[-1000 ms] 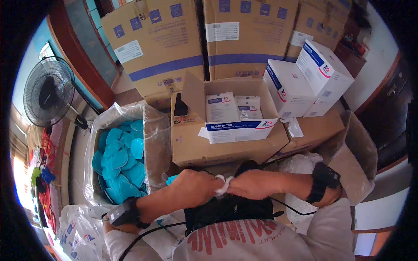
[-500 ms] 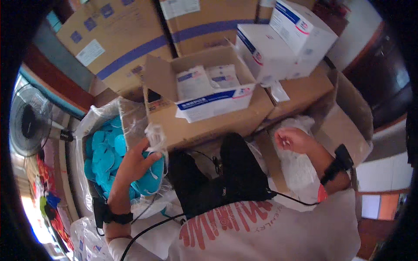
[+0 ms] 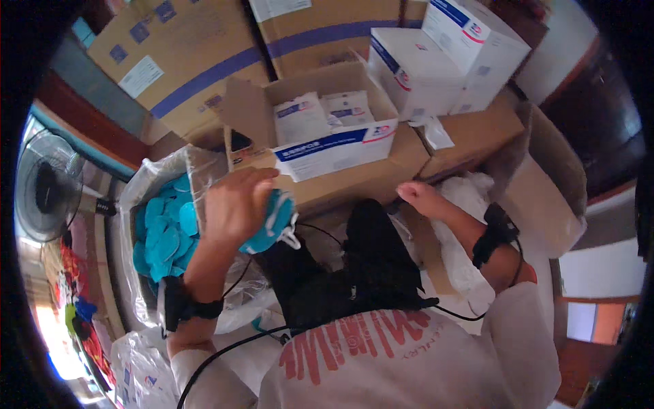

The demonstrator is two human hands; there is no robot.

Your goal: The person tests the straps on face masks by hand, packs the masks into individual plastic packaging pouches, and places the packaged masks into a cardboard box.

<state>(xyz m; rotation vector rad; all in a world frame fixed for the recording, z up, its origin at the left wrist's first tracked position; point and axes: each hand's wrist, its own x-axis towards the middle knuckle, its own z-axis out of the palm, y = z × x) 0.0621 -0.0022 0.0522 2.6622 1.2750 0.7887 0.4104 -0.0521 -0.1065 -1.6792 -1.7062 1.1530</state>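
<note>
My left hand (image 3: 238, 208) is closed on a teal face mask (image 3: 272, 221) with white straps that dangle over my left thigh. The palm and fingers cover part of the mask. Below it to the left, an open carton lined with clear plastic holds many loose teal masks (image 3: 163, 228). My right hand (image 3: 421, 198) hovers beside my right knee, its fingers drawn together, with nothing visible in them. Beyond both hands, an open white-and-blue box (image 3: 334, 155) stands on a brown carton and holds white packets (image 3: 300, 121).
Two closed white boxes (image 3: 415, 75) stand at the back right. Large brown cartons (image 3: 197, 61) rise behind. An open carton (image 3: 545, 204) and crumpled clear plastic (image 3: 466, 198) lie right of my legs. A fan (image 3: 51, 187) stands at the far left. Black cables cross my lap.
My left hand has risen from the carton of masks toward the middle and now carries a teal mask. My right hand has moved left, toward my knee.
</note>
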